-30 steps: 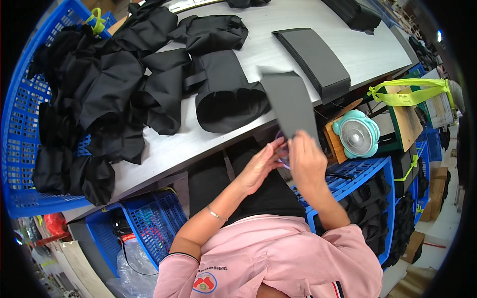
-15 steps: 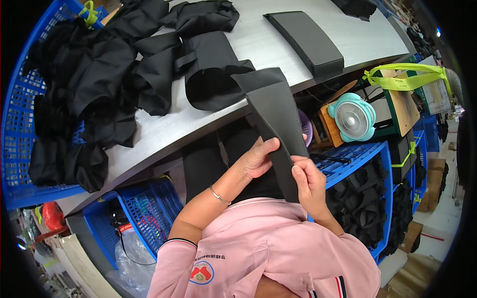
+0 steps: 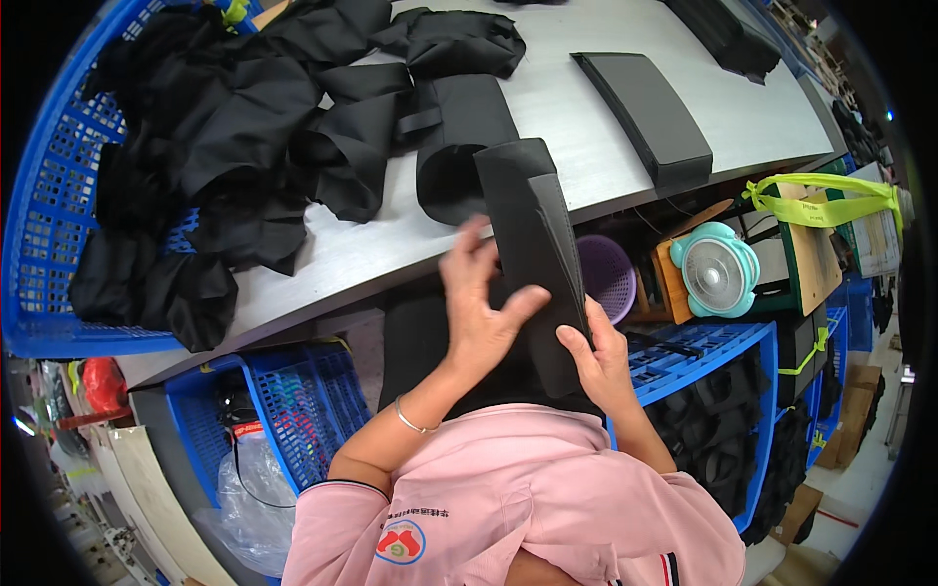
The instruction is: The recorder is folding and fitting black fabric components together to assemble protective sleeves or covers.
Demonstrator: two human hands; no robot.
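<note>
Between my hands and the table edge is a long black fabric panel (image 3: 532, 254), folded lengthwise, with a loose flap and a stitched line along its right side. My right hand (image 3: 601, 359) pinches the panel's lower right edge, thumb on top and fingers partly hidden beneath. Fingers spread, my left hand (image 3: 479, 317) is just left of the panel and grips nothing; its thumb reaches over or against the panel's edge. Behind the panel's upper end, a black fabric piece curled into a loop (image 3: 459, 146) lies on the table.
A grey metal table (image 3: 371, 249) spans the far side. Black fabric pieces (image 3: 244, 127) heap over a blue crate (image 3: 39, 244) at left. A flat black finished panel (image 3: 655, 112) lies at right. Nearby are a turquoise fan (image 3: 718, 271), a purple basket (image 3: 604, 276) and a blue crate of black pieces (image 3: 708, 361).
My left hand has let go of the panel and spread its fingers. The panel now stands straighter, with its flap at the right. My right hand keeps its hold. The view has shifted slightly.
</note>
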